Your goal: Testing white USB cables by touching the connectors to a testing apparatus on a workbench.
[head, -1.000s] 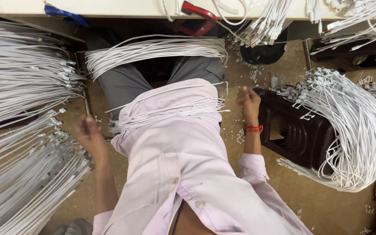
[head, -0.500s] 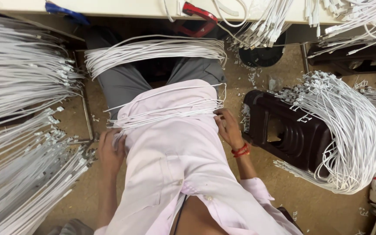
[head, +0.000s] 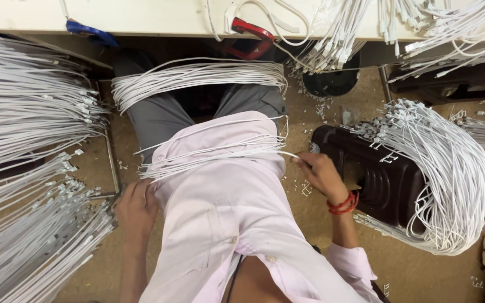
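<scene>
A thin bundle of white cables lies across my lap, over my pink shirt. My left hand grips its left ends beside my hip. My right hand, with a red thread band on the wrist, pinches the right ends of the same bundle. A thicker bundle of white cables rests farther out across my grey-trousered knees, with neither hand on it.
Large heaps of white cables hang at the left and over a dark plastic stool at the right. A pale table edge runs along the top, with more cables, a red tool and a blue item. Scraps litter the brown floor.
Both hands have come in from out at my sides to the ends of the lap bundle. The right hand dropped from near the stool and now pinches the cable ends.
</scene>
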